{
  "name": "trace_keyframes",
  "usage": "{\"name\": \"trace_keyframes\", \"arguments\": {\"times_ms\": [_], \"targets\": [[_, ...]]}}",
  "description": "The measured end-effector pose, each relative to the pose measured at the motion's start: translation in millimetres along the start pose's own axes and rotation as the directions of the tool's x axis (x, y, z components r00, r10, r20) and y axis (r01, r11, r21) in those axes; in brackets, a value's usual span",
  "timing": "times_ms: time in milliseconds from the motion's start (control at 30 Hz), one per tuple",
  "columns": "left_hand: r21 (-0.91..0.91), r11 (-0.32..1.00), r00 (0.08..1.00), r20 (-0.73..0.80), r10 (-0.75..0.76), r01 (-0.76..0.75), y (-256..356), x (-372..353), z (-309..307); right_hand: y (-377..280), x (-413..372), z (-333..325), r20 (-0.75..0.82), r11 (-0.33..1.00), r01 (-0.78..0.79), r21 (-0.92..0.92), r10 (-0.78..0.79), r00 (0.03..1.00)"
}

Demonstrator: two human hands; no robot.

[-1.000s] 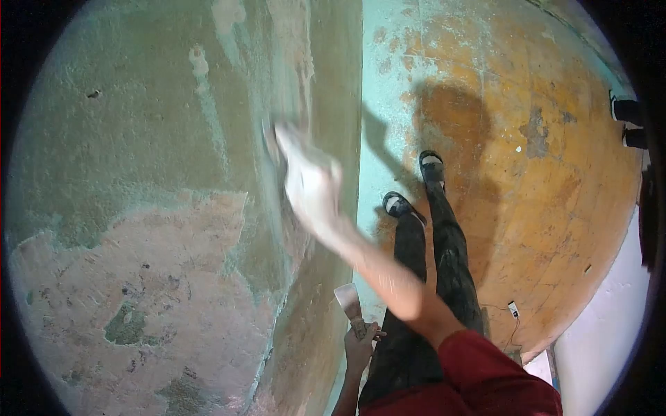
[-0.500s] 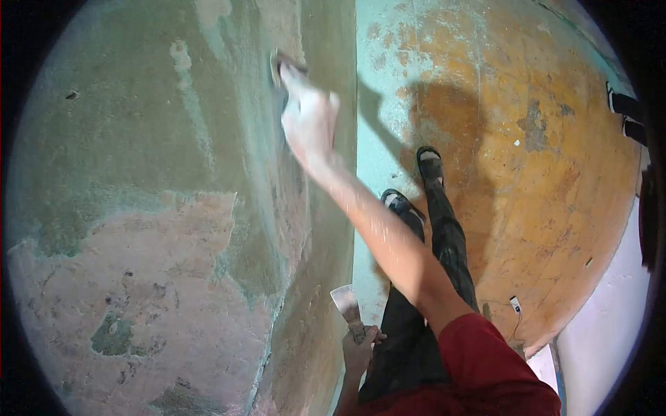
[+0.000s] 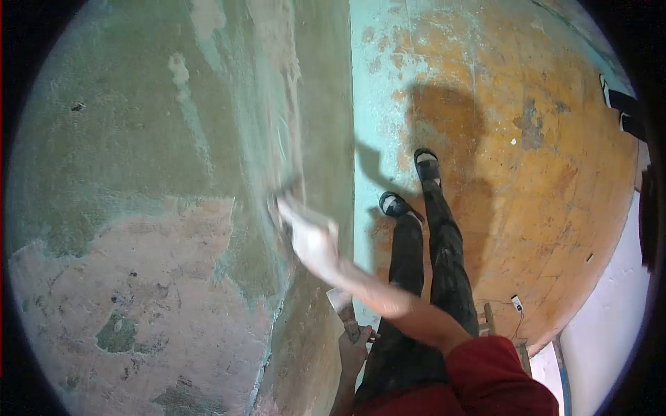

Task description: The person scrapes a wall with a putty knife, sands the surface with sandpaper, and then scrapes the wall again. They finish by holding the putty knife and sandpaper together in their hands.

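My right hand point(image 3: 313, 243), smeared by motion, is wrapped round a wide scraper point(image 3: 281, 201) whose blade lies against the wall point(image 3: 208, 159). The wall is green with pinkish bare patches and pale streaks above the blade. Low in the view, my left hand point(image 3: 355, 345) grips the handle of a smaller putty knife point(image 3: 343, 305), its blade pointing up and away from me. That knife is held close to my legs, beside the wall's lower edge.
The floor point(image 3: 541, 208) is worn orange with pale green along the wall. My feet in dark sandals stand near the wall. A white socket with a cord point(image 3: 516, 303) lies at the right. Another person's feet point(image 3: 621, 104) show at the far right edge.
My right hand has moved down the wall with the scraper, uncovering the streaked strip above. My left hand with the putty knife has hardly moved.
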State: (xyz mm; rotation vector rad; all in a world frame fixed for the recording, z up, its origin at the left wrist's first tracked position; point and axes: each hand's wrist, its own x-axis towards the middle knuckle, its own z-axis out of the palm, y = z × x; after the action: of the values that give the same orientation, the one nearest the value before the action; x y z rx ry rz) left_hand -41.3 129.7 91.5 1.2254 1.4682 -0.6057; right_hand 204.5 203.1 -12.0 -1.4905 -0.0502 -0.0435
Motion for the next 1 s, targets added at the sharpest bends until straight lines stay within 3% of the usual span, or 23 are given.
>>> {"name": "trace_keyframes", "arguments": {"times_ms": [33,133,200,267,300,333,433,467,500,567,633,700,800,867,900,967,1000], "targets": [[-0.001,1.0,1.0,0.005,0.007,-0.007,1,-1,2,-2,-20,-7,0.077,0.996,-0.081,0.047,0.077,0.994],[-0.029,0.977,0.978,0.009,0.21,-0.209,-11,-3,-4,22,76,-5,-0.018,0.952,0.291,-0.098,-0.294,0.956],[0.018,0.985,0.985,-0.022,0.172,-0.172,-16,4,-5,-7,168,4,-0.084,0.971,0.214,-0.109,-0.224,0.971],[0.084,0.996,0.997,-0.07,0.024,-0.018,3,-3,-6,-7,167,13,-0.12,0.982,0.183,-0.045,-0.187,0.975],[0.074,0.997,0.997,-0.065,0.031,-0.026,4,-3,-6,-9,170,16,-0.148,0.984,0.176,0.013,-0.172,0.974],[0.087,0.995,0.998,-0.043,0.045,-0.041,4,-4,-4,-6,145,8,-0.07,0.979,0.185,-0.086,-0.192,0.979],[0.04,0.996,0.997,0.019,0.074,-0.075,7,-9,2,-1,33,-22,0.185,0.985,0.056,-0.16,-0.026,0.982],[-0.013,0.998,0.997,0.046,0.068,-0.067,8,-10,4,-12,0,-38,0.254,0.991,-0.068,-0.113,0.095,0.962],[-0.008,0.997,0.995,0.05,0.081,-0.081,4,-9,5,-13,-27,-53,0.35,0.975,-0.214,-0.061,0.222,0.91],[-0.025,0.987,0.984,0.071,0.162,-0.161,-3,-2,5,-16,-47,-96,0.581,0.949,-0.292,-0.121,0.306,0.754],[0.041,0.974,0.973,0.053,0.223,-0.225,14,5,9,-18,-50,-141,0.567,0.753,-0.57,-0.328,0.639,0.519],[0.097,0.954,0.959,0.04,0.279,-0.282,39,18,15,3,-67,-187,0.513,0.752,-0.654,-0.087,0.596,0.618],[0.04,0.966,0.963,0.101,0.252,-0.257,95,40,33,-8,-60,-244,0.572,0.625,-0.77,-0.127,0.68,0.458],[-0.111,0.964,0.881,0.392,0.265,-0.241,134,36,49,-45,-44,-253,0.561,0.462,-0.884,-0.076,0.752,0.345],[-0.117,0.963,0.883,0.383,0.271,-0.245,136,37,55,-54,-38,-254,0.565,0.433,-0.902,-0.002,0.744,0.356],[0.028,0.966,0.863,0.457,0.215,-0.256,138,38,68,-49,-33,-268,0.625,0.435,-0.9,-0.04,0.713,0.317],[0.012,0.974,0.886,0.418,0.199,-0.224,141,36,73,-49,-29,-269,0.629,0.432,-0.901,-0.041,0.711,0.313]]}}
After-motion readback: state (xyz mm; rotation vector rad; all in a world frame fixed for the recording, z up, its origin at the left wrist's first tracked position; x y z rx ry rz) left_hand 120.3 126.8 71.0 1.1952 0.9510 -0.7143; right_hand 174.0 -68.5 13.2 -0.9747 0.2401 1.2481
